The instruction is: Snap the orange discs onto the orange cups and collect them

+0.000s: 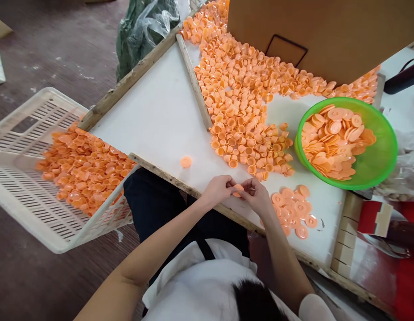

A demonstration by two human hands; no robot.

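My left hand (217,189) and my right hand (258,196) meet over the near edge of the white table (160,116). Both are closed in a pinch on one small orange plastic piece (238,190) between the fingertips. A heap of small orange cups (240,102) covers the table just beyond my hands. Several flat orange discs (294,207) lie by my right hand. A single orange piece (186,161) lies alone to the left of my left hand.
A green bowl (382,156) of orange discs stands at the right. A white slatted crate (22,187) with assembled orange pieces sits low on the left. A cardboard box (327,31) stands at the back. A wooden slat (193,82) divides the table.
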